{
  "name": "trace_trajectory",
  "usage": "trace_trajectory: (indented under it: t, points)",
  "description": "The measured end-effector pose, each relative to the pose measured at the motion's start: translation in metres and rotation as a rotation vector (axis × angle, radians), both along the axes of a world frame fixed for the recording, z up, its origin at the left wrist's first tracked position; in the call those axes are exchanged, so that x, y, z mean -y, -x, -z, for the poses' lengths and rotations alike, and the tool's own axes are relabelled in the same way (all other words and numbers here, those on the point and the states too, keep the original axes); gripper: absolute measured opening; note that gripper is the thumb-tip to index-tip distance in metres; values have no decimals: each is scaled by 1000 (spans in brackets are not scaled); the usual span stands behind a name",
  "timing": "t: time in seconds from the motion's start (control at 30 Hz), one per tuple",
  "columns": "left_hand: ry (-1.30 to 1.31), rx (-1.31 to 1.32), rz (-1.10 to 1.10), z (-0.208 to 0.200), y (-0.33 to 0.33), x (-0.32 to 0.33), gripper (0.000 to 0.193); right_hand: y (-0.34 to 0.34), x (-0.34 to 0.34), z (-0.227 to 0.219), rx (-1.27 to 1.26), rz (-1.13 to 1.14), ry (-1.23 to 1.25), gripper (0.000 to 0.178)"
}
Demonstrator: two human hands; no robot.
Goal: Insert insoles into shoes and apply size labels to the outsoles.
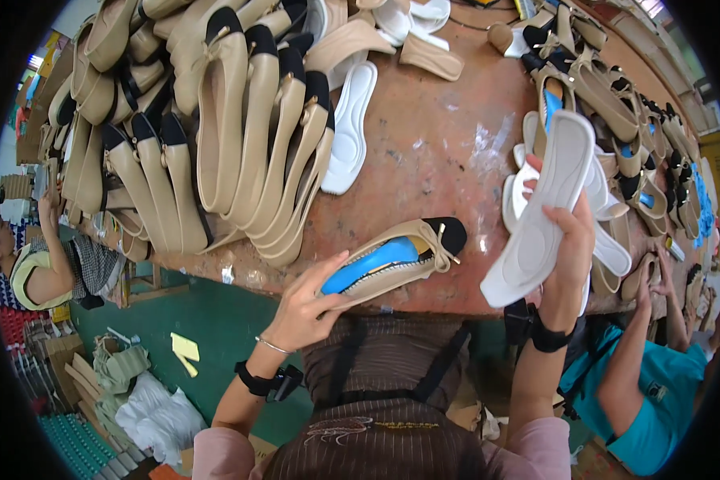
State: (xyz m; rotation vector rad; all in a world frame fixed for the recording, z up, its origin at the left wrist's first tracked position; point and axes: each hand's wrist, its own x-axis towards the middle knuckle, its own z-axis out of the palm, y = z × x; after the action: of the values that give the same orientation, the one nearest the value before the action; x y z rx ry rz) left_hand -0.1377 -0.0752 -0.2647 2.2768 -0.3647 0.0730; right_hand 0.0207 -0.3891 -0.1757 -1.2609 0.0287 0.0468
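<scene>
My left hand [308, 302] grips the heel end of a beige ballet flat [400, 276] with a black toe cap and a bow. Bright blue lining shows inside the shoe, which lies tilted over the table's near edge. In my right hand [570, 240] is a white insole [542, 212], held upright with its cushioned face toward me; fingers and thumb wrap its edges. Behind it, more white insoles [610, 250] lie in a loose stack, partly hidden by the hand.
Stacked beige flats [248, 144] with black toes fill the table's left side. A single white insole [350, 132] lies beside them on the worn reddish table [432, 152]. More shoes [604, 96] line the right side. Co-workers sit at left [44, 260] and right [644, 388].
</scene>
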Motion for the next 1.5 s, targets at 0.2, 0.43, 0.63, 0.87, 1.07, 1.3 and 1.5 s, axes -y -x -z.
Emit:
trace_trajectory:
  t: [0.2,0.43,0.63,0.87,1.07,1.3,1.5]
  points:
    - [-83,8,-57,12,13,-10,44,46,-7,32,200,-59,915,47]
    - [131,280,-252,62,15,13,108,67,-71,80,864,-526,1052,35]
    - [156,168,-271,64,17,13,131,73,-119,101,814,-650,845,31]
    - [81,198,-234,67,18,9,144,66,-128,106,700,-765,774,32]
    - [148,121,-222,67,21,7,143,66,-130,110,698,-829,829,32]
    - [160,174,-170,67,16,-1,137,69,-133,119,947,-891,868,40]
    - [230,69,-117,59,7,-11,88,63,-137,125,929,-1155,886,42]
